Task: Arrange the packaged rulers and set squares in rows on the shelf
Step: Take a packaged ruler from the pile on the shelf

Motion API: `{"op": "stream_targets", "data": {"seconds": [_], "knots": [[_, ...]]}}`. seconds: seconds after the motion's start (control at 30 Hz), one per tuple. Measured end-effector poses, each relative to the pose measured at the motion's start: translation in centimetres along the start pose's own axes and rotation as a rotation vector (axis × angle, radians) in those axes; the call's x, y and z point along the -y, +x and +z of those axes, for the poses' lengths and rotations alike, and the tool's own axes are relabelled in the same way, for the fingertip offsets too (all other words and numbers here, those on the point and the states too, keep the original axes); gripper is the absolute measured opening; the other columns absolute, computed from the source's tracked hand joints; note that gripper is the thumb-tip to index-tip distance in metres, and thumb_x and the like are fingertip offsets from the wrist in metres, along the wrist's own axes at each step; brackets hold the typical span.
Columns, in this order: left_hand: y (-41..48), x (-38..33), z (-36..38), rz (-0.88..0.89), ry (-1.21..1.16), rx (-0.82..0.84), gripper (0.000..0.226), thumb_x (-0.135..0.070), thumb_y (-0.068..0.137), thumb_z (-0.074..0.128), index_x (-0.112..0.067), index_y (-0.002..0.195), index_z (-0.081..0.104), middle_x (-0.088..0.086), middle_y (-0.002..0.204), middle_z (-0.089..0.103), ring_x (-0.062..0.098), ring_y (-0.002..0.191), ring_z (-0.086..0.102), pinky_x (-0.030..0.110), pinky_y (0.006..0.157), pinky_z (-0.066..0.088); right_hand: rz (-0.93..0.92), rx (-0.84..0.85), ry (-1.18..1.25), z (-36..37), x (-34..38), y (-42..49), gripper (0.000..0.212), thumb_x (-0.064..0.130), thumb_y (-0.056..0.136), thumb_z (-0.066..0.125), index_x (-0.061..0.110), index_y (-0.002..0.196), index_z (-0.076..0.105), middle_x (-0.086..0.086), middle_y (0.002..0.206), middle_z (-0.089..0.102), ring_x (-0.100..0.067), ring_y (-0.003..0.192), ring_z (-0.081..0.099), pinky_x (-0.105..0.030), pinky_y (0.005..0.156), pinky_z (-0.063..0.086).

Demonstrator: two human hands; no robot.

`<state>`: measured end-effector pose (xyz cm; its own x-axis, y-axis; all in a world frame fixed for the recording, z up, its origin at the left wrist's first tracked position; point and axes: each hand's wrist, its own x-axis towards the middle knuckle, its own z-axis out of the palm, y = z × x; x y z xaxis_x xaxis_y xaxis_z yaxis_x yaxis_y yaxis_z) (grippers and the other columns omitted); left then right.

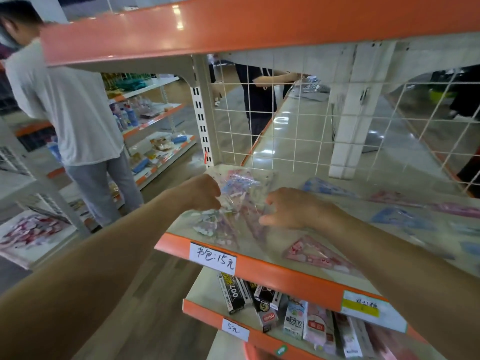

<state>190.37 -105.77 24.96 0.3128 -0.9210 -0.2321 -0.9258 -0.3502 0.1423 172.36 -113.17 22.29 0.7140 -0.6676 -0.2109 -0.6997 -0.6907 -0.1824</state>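
Note:
At the left end of the middle shelf [291, 157] a clear packet of rulers and set squares [237, 197] with pink and blue print lies at a slant. My left hand [205, 192] pinches its left edge with curled fingers. My right hand [288, 209] holds its right side, fingers curled round the plastic. More packets lie flat on the shelf: a pink set square [315, 253] near the front edge, a blue one [324, 188] behind my right hand, and further pink and blue ones [405, 219] to the right, blurred.
A white wire grid [285, 110] backs the shelf, and an orange shelf [233, 24] overhangs it. Boxed stationery [293, 313] fills the shelf below. A person in a white shirt [70, 110] stands at the left by other racks; another stands behind the grid.

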Motion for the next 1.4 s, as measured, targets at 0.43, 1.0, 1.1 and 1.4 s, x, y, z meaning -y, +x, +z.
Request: {"op": "stream_targets", "data": {"seconds": [0.43,1.0,1.1,1.4], "knots": [[2.1,2.3,0.9,-0.009,-0.089,-0.032,0.035,-0.018,0.090,0.060,-0.009,0.124,0.061,0.005,0.122,0.061,0.018,0.099,0.057,0.024,0.083,0.043,0.183,0.025,-0.082,1.5,2.2,4.3,0.068,0.062,0.077,0.062,0.014,0.123,0.052,-0.009,0.122,0.053,-0.028,0.109,0.054,-0.031,0.076,0.037],[3.9,0.8,0.7,-0.046,-0.623,0.006,0.020,-0.019,0.090,0.061,-0.006,0.104,0.069,0.014,0.095,0.067,0.020,0.074,0.061,0.026,0.066,0.052,0.151,-0.058,1.007,-1.6,-2.3,4.4,0.007,-0.001,0.086,0.063,0.004,0.088,0.067,-0.006,0.064,0.054,-0.012,0.053,0.048,-0.018,0.048,0.044],[3.6,-0.3,0.0,-0.005,-0.893,0.080,0.012,-0.019,0.090,0.063,-0.011,0.097,0.068,0.010,0.089,0.065,0.018,0.071,0.061,0.035,0.078,0.054,0.078,-0.103,1.058,-2.8,-2.3,3.4,0.010,-0.002,0.085,0.065,0.007,0.088,0.067,-0.006,0.068,0.057,-0.011,0.056,0.050,-0.017,0.052,0.046],[2.7,-3.2,-1.5,0.110,-1.157,0.056,0.007,-0.003,0.086,0.064,-0.001,0.092,0.069,0.012,0.077,0.064,0.016,0.062,0.062,0.026,0.068,0.057,0.061,-0.275,1.095,-4.4,-3.6,1.6,0.011,0.014,0.090,0.063,0.011,0.098,0.069,-0.001,0.082,0.066,-0.009,0.070,0.059,-0.019,0.065,0.048]]}}
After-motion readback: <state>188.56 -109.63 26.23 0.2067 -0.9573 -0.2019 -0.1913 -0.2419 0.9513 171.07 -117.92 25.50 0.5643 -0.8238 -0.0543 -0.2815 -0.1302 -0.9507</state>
